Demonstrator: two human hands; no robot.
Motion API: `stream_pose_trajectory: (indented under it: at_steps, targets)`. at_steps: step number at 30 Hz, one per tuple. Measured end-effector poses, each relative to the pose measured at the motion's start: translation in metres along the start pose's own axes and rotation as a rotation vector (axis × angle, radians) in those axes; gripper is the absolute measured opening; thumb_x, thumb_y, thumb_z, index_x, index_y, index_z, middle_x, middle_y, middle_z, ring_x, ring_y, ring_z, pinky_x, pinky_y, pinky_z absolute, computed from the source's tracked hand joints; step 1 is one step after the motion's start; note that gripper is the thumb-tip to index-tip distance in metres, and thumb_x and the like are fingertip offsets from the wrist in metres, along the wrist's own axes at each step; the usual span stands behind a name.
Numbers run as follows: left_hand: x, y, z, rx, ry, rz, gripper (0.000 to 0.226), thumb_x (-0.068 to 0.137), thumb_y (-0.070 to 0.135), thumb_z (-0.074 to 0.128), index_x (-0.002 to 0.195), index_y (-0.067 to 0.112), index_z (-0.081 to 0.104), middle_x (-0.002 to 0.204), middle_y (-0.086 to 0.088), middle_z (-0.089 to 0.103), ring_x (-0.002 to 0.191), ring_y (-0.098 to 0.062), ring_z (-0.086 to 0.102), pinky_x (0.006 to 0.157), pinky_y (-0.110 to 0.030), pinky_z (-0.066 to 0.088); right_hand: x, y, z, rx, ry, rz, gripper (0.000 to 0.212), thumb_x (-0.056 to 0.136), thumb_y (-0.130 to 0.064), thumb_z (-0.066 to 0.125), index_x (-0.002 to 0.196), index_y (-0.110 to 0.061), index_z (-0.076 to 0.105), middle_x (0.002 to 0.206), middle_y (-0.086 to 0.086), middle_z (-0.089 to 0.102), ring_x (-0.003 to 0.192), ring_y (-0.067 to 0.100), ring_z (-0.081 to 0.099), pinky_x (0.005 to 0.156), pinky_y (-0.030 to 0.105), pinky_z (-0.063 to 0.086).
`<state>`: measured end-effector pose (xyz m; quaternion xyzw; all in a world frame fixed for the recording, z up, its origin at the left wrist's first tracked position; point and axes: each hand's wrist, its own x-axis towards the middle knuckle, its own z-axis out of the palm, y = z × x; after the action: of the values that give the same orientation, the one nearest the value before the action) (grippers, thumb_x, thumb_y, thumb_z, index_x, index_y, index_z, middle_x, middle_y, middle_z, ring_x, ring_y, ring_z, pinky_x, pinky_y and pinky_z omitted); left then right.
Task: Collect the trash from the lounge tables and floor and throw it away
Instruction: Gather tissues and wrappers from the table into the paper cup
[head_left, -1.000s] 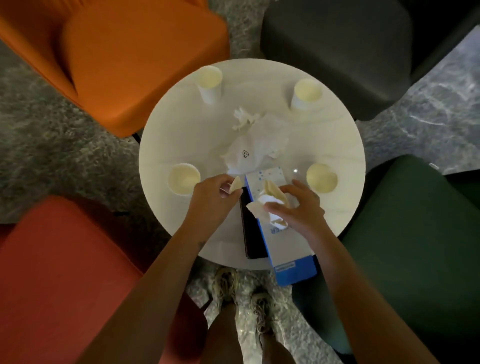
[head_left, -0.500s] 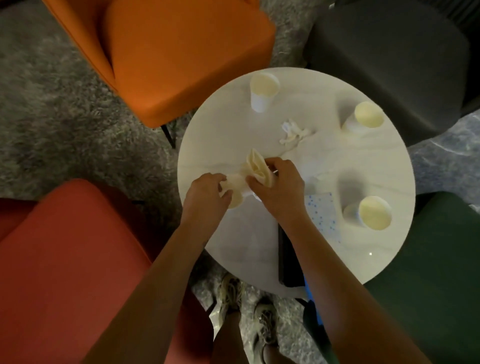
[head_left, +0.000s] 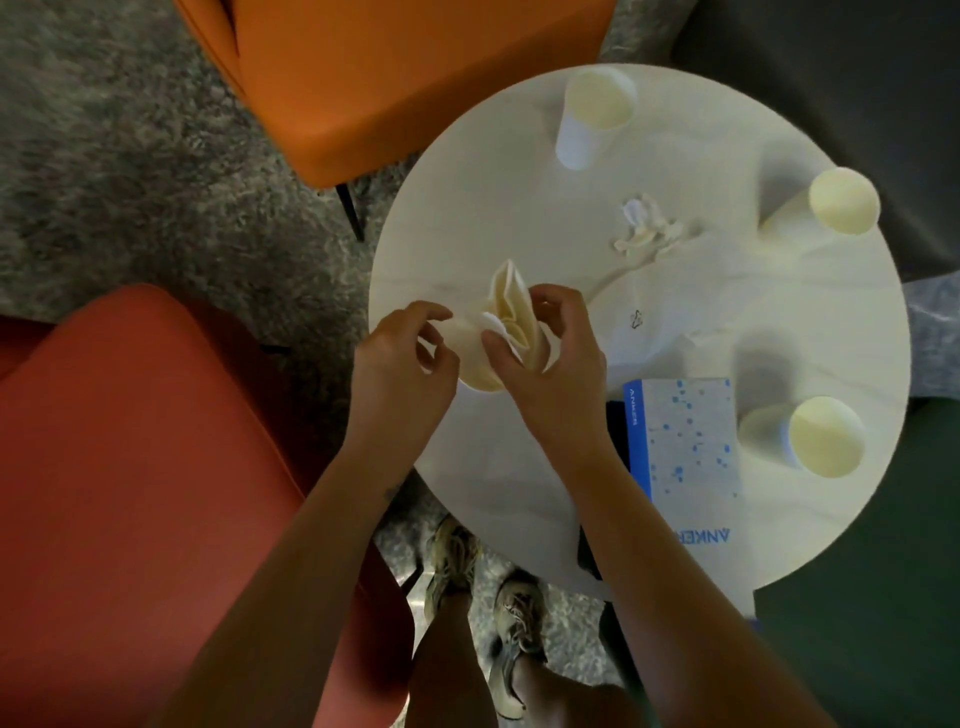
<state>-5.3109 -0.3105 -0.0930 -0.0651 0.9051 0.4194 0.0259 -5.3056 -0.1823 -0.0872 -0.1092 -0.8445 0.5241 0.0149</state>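
Note:
A cream paper cup (head_left: 480, 378) stands at the left edge of the round white table (head_left: 498, 208). My left hand (head_left: 402, 364) grips its side. A folded cream tissue (head_left: 511, 304) sticks up out of the cup, and my right hand (head_left: 553, 374) pinches it with the thumb pressed on it. A crumpled tissue (head_left: 647, 234) lies near the table's middle. Three more paper cups stand at the far side (head_left: 597, 111), far right (head_left: 841, 208) and near right (head_left: 823, 436). A clear plastic wrapper (head_left: 638, 318) lies flat beside my right hand.
A blue-and-white box (head_left: 685, 441) and a dark phone (head_left: 616, 428) lie at the table's near edge. Chairs ring the table: orange (head_left: 415, 78), red (head_left: 130, 493), dark grey (head_left: 831, 52) and green (head_left: 883, 597). My feet stand on grey carpet below.
My hands moved from the box to the cup at the table's left, the right one bringing the tissue. The tissue now stands in the cup. The view shifted left.

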Motion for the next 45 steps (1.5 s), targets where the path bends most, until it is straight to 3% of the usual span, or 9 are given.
stream_pose_trajectory:
  at_steps: [3,5,11,17,26,29,34,39,45]
  targets:
    - [-0.004,-0.004,0.005,-0.017,-0.017,-0.033,0.03,0.078,0.002,0.059,0.105,0.014,0.063,0.085,0.004,0.06,0.065,-0.002,0.054,0.06,-0.005,0.04,-0.004,0.009,0.006,-0.027,-0.04,0.02,0.05,0.074,-0.032,0.07,0.116,-0.011,0.052,0.108,-0.004,0.057,0.104,0.017,0.054,0.092,0.047,0.043]
    - [-0.006,-0.007,0.007,-0.018,-0.024,-0.057,0.032,0.077,0.002,0.059,0.106,0.015,0.062,0.085,0.003,0.06,0.066,-0.001,0.054,0.06,-0.004,0.04,-0.006,0.014,0.007,-0.055,-0.06,0.033,0.056,0.074,-0.028,0.073,0.123,-0.016,0.049,0.118,-0.004,0.052,0.113,0.017,0.047,0.098,0.051,0.036]
    - [-0.012,-0.006,0.007,-0.037,-0.053,-0.035,0.037,0.074,0.007,0.062,0.109,0.018,0.06,0.086,0.004,0.06,0.066,-0.002,0.055,0.061,-0.006,0.042,-0.012,0.023,0.0,-0.05,0.002,0.03,0.052,0.073,-0.019,0.074,0.117,-0.022,0.046,0.115,-0.009,0.046,0.11,0.014,0.046,0.098,0.045,0.038]
    - [-0.016,-0.004,0.011,-0.109,-0.036,-0.069,0.027,0.076,0.015,0.065,0.101,0.018,0.055,0.076,0.01,0.057,0.064,0.004,0.055,0.054,-0.005,0.041,-0.014,0.031,0.0,-0.025,0.065,0.103,0.045,0.074,-0.014,0.074,0.11,-0.019,0.048,0.103,-0.002,0.048,0.079,0.003,0.047,0.068,0.007,0.039]
    - [-0.025,0.0,0.015,-0.145,-0.025,-0.039,0.025,0.079,0.008,0.062,0.095,0.024,0.052,0.072,0.01,0.058,0.064,-0.002,0.056,0.054,-0.008,0.042,-0.022,0.021,-0.011,0.13,0.048,0.241,0.041,0.077,-0.008,0.072,0.105,-0.023,0.046,0.092,-0.001,0.055,0.066,0.009,0.056,0.056,0.008,0.046]
    - [-0.02,-0.002,0.012,-0.129,-0.028,-0.007,0.038,0.077,0.01,0.061,0.112,0.02,0.052,0.101,0.006,0.055,0.079,-0.003,0.052,0.066,-0.015,0.041,-0.017,0.022,-0.025,-0.002,0.095,0.188,0.026,0.08,-0.013,0.07,0.103,-0.018,0.059,0.089,-0.003,0.059,0.067,0.003,0.055,0.058,0.004,0.041]
    - [-0.007,-0.006,0.017,-0.046,-0.322,0.082,0.087,0.073,0.015,0.071,0.144,0.018,0.02,0.144,-0.003,0.032,0.13,-0.02,0.033,0.102,-0.035,0.033,-0.002,0.02,-0.041,-0.108,0.218,0.117,0.002,0.084,-0.014,0.065,0.082,-0.014,0.063,0.076,-0.006,0.061,0.062,0.002,0.057,0.06,0.001,0.038]
    - [-0.011,0.0,0.035,-0.005,-0.216,0.123,0.083,0.068,0.02,0.078,0.138,0.014,0.034,0.129,-0.009,0.047,0.116,-0.024,0.046,0.092,-0.029,0.037,0.006,0.014,-0.041,-0.107,0.232,0.069,0.008,0.084,-0.011,0.062,0.078,-0.01,0.056,0.066,0.004,0.064,0.059,0.016,0.061,0.057,0.015,0.044]
    - [-0.018,0.002,0.049,0.001,-0.158,0.166,0.074,0.062,0.022,0.081,0.126,0.012,0.046,0.115,-0.005,0.054,0.104,-0.02,0.049,0.081,-0.019,0.034,0.008,0.007,-0.045,-0.215,0.212,-0.151,0.01,0.077,-0.002,0.065,0.071,-0.004,0.058,0.055,0.0,0.057,0.048,0.008,0.05,0.05,0.007,0.036]
